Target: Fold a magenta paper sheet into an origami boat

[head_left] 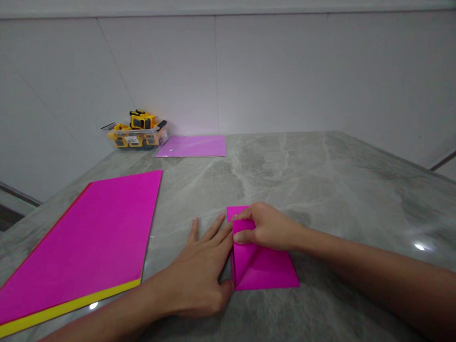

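Observation:
A folded sheet of magenta paper (269, 272) lies on the grey marbled table in front of me, with a diagonal crease running up from its lower left corner. My left hand (205, 271) rests on the table with fingers spread, its index fingertip and thumb touching the paper's left edge. Over the upper part of the paper, my right hand (265, 227) pinches a flap between thumb and fingers near that same edge. Part of the paper's top right is hidden beneath my right hand.
To the left lies a stack of large magenta sheets (92, 240) with red and yellow edges showing. At the back stands a clear plastic box (137, 139) of yellow toy vehicles (142, 120), beside a flat pink-purple pack (193, 146). A pale wall (277, 69) rises behind the table (306, 178).

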Demonstrator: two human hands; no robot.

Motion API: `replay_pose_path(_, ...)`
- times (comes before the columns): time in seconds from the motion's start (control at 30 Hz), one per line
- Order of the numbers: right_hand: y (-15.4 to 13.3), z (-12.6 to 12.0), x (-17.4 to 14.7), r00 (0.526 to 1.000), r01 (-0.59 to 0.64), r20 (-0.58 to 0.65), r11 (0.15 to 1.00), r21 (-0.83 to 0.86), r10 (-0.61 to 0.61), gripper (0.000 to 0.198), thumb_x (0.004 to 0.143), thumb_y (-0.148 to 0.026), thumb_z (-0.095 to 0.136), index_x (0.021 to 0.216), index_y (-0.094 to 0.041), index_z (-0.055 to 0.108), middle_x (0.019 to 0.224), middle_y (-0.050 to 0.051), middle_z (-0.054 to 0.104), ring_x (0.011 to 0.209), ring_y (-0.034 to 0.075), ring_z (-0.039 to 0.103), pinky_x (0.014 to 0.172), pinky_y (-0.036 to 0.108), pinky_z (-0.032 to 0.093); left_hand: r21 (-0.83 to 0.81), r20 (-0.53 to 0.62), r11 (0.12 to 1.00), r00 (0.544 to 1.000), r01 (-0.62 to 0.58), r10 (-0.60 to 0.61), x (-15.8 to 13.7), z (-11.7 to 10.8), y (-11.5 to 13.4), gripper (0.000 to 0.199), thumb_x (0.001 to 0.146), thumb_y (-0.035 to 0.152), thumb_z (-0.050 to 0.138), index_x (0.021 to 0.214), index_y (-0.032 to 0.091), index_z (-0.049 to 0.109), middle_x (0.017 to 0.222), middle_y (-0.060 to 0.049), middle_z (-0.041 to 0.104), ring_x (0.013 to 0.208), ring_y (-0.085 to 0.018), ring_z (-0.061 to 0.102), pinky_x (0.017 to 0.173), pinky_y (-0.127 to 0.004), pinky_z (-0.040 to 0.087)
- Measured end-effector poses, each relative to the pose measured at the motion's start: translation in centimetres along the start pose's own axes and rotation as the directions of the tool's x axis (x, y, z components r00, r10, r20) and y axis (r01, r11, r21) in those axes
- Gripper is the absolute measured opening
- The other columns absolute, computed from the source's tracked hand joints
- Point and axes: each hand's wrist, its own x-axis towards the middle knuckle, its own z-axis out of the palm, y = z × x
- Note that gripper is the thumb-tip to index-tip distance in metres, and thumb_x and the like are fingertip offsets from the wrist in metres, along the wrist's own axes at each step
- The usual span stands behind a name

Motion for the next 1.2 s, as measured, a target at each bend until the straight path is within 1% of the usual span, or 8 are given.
replay_pose_path(0.17,-1.0,-0.6,0.6,0.993,-0.085,0.073,0.992,-0.097,0.092,0.021,0.07,-0.03,0.068,0.058,-0.015,0.06,0.052,-0.004,0.048,0.052,0.01,0.043,0.048,0.023,0.027,0.01,-0.028,0.999,0.999,0.042,-0.042,0.1,-0.2,-0.3,0.093,0.072,0.028,0.054,0.154,0.026,0.009,0.161,-0.003,0.002,0.147,-0.03,-0.005,0.109,-0.067,-0.01)
replay_pose_path(0.3,-0.8,-0.3,0.5,0.998,-0.059,0.004,0.992,-0.111,0.06,0.021,0.071,-0.032,0.069,0.061,-0.016,0.06,0.054,-0.004,0.052,0.053,0.01,0.044,0.049,0.023,0.027,0.02,-0.089,0.99,0.986,0.14,-0.138,0.1,-0.1,-1.2,0.104,0.072,0.042,0.061,0.154,0.017,0.003,0.16,-0.007,-0.006,0.145,-0.036,-0.012,0.111,-0.067,-0.003)
replay_pose_path(0.4,-0.5,0.1,0.4,0.998,-0.054,-0.044,0.987,-0.152,0.047,0.024,0.072,-0.037,0.069,0.064,-0.016,0.063,0.056,-0.002,0.055,0.054,0.011,0.045,0.051,0.024,0.026,0.002,-0.1,0.994,0.989,0.112,-0.111,0.1,-0.2,-1.6,0.094,0.08,0.044,0.057,0.154,0.021,0.003,0.16,-0.004,-0.003,0.145,-0.035,-0.011,0.111,-0.068,-0.003)
replay_pose_path(0.57,-0.6,0.4,0.8,0.997,-0.054,-0.066,0.975,-0.217,0.04,0.024,0.073,-0.039,0.068,0.068,-0.016,0.067,0.056,-0.001,0.056,0.054,0.012,0.046,0.051,0.025,0.026,-0.024,-0.171,0.997,0.983,0.067,-0.071,0.3,0.0,-1.6,0.069,0.093,0.06,0.033,0.152,0.033,0.01,0.16,0.002,0.008,0.147,-0.034,-0.002,0.11,-0.071,0.0)
replay_pose_path(0.73,0.2,0.6,0.8,0.993,0.016,-0.114,0.991,-0.135,-0.031,0.022,0.074,-0.039,0.068,0.069,-0.017,0.066,0.06,-0.002,0.057,0.056,0.011,0.047,0.053,0.025,0.026,0.066,-0.212,0.995,0.975,0.076,-0.061,0.6,0.7,-1.8,0.081,0.087,0.071,0.035,0.152,0.031,0.01,0.16,-0.003,0.009,0.146,-0.038,0.002,0.109,-0.073,0.005)
replay_pose_path(0.9,1.4,0.6,0.6,0.969,0.112,-0.206,0.987,-0.118,-0.135,0.036,0.086,-0.042,0.055,0.061,-0.016,0.057,0.055,-0.003,0.048,0.053,0.009,0.04,0.052,0.025,0.022,0.094,-0.225,0.992,0.973,0.078,-0.055,0.6,0.8,-2.0,0.078,0.087,0.072,0.033,0.152,0.032,0.015,0.16,-0.004,0.013,0.146,-0.037,0.005,0.109,-0.073,0.008)
replay_pose_path(1.03,1.8,0.9,0.5,0.945,0.188,-0.245,0.972,-0.138,-0.217,0.039,0.088,-0.038,0.052,0.056,-0.016,0.05,0.052,-0.005,0.038,0.051,0.008,0.035,0.053,0.026,0.02,0.102,-0.235,0.992,0.971,0.073,-0.048,0.6,0.7,-2.0,0.078,0.087,0.072,0.034,0.152,0.031,0.018,0.161,-0.004,0.014,0.146,-0.038,0.007,0.109,-0.072,0.01)
replay_pose_path(1.2,1.6,1.6,0.7,0.951,0.11,-0.265,0.977,-0.183,-0.157,0.038,0.087,-0.036,0.055,0.055,-0.016,0.056,0.049,-0.004,0.04,0.049,0.009,0.033,0.052,0.027,0.019,0.096,-0.238,0.993,0.97,0.072,-0.047,0.6,0.7,-2.0,0.079,0.087,0.072,0.033,0.152,0.03,0.02,0.16,-0.005,0.016,0.146,-0.038,0.009,0.11,-0.072,0.011)
